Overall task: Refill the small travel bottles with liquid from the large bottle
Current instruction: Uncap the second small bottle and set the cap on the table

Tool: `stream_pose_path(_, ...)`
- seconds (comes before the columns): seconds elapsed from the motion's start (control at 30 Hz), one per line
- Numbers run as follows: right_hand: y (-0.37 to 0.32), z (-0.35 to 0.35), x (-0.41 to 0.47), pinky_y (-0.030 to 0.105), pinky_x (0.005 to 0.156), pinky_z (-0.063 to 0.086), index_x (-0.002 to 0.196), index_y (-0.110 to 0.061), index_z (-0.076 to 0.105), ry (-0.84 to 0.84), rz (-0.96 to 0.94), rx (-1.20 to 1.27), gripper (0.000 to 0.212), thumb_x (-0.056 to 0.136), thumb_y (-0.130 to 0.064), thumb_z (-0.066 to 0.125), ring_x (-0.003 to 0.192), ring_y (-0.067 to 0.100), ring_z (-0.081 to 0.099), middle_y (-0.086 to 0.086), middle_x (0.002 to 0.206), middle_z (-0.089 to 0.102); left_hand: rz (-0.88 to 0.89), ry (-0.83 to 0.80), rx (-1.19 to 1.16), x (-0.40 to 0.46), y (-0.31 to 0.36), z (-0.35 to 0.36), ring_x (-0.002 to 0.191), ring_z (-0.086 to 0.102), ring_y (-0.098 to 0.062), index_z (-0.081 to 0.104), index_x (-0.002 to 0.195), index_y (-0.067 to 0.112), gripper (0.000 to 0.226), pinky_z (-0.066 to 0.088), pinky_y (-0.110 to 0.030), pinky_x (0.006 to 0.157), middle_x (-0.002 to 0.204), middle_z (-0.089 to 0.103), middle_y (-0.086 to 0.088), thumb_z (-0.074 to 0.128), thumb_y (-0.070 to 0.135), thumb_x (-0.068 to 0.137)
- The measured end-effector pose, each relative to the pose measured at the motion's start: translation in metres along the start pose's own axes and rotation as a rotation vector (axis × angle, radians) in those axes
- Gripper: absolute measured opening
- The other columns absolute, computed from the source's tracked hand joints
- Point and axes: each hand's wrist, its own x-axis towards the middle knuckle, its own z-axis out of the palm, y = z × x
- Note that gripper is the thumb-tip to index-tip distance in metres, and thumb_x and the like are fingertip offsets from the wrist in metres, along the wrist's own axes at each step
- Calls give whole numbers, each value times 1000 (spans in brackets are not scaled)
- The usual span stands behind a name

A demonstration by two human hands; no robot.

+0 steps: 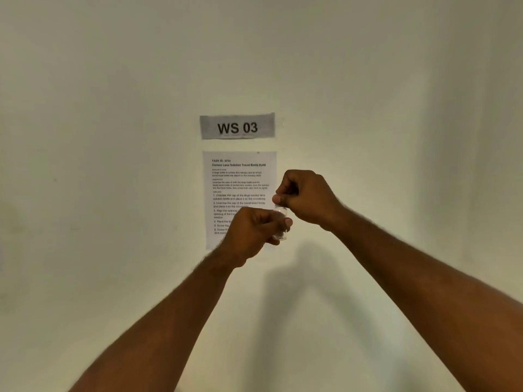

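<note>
The person is holding both hands up in front of a pale wall (113, 137). The left hand (252, 233) is curling closed around a small clear bottle (281, 223), gripping its body upright. The right hand (305, 196) is sitting just above it, fingers pinched closed on the bottle's top; whether a cap is there is too blurred to tell. The bottle is overlapping the right edge of a printed sheet (239, 188), which is hanging below a "WS 03" sign (237, 127).

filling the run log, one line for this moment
left hand: holds small bottle | right hand: grip on its top | large bottle: not in view
</note>
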Motion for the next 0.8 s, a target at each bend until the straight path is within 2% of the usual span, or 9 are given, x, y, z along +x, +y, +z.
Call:
stream_pose_path(0.13,-8,-6,7,36,79,61,74,-14,61,18,-61,80,19,81,0,71,95,18,72,-1,93,76,8,11,-15,3,18,-1,73,66,-18,76,88,-7,20,59,-23,65,89,71,-31,73,13,91)
stream_pose_path(0.2,-10,-12,8,40,85,62,78,-13,62,-41,-52,147,20,83,5,68,106,22,71,3,102,77,19,9,-16,2,22,-2,75,67,-21,77,90,-5,19,61,-26,68,94,72,-32,73,13,91)
stream_pose_path(0.3,-10,-24,7,39,92,60,98,-8,68,-211,-43,311,20,91,10,61,115,23,68,6,116,74,27,10,1,-2,26,-3,76,70,-19,79,89,0,16,61,-28,69,96,75,-27,75,16,90)
stream_pose_path(0.37,-12,-30,6,38,93,60,112,-6,66,-260,-33,389,20,97,4,57,119,22,66,4,127,69,33,21,9,-3,29,-4,75,71,-15,79,91,1,16,61,-26,69,97,77,-22,75,17,90)
stream_pose_path(0.43,-17,-33,5,39,90,60,113,-12,65,-211,-28,376,17,97,-12,64,110,22,69,-1,122,70,41,27,17,-3,33,-5,76,72,-16,79,95,0,18,63,-27,69,97,77,-20,75,17,90)
stream_pose_path(0.5,-21,-33,5,37,83,61,104,-17,67,-103,-49,262,19,88,-24,76,94,22,72,-3,101,74,44,26,11,-4,37,-4,78,73,-19,79,97,0,19,64,-28,71,97,77,-21,75,18,90)
stream_pose_path(0.6,-24,-31,4,43,82,60,95,-14,67,-59,-56,249,19,83,-14,81,82,18,71,2,85,73,46,27,11,-5,41,-4,79,73,-21,80,98,2,19,64,-30,72,96,77,-21,75,19,90)
stream_pose_path(0.67,-24,-32,3,48,87,60,100,-10,66,-84,-57,281,17,87,-2,73,90,17,72,8,92,75,42,31,16,-7,42,-5,81,74,-22,80,99,3,19,64,-30,71,97,78,-20,75,19,90)
stream_pose_path(0.8,-30,-35,0,31,89,59,119,-10,63,-224,-36,342,31,94,8,58,115,19,67,4,121,72,35,43,6,-10,42,-8,83,73,-23,79,100,2,21,64,-29,72,99,77,-19,75,20,90)
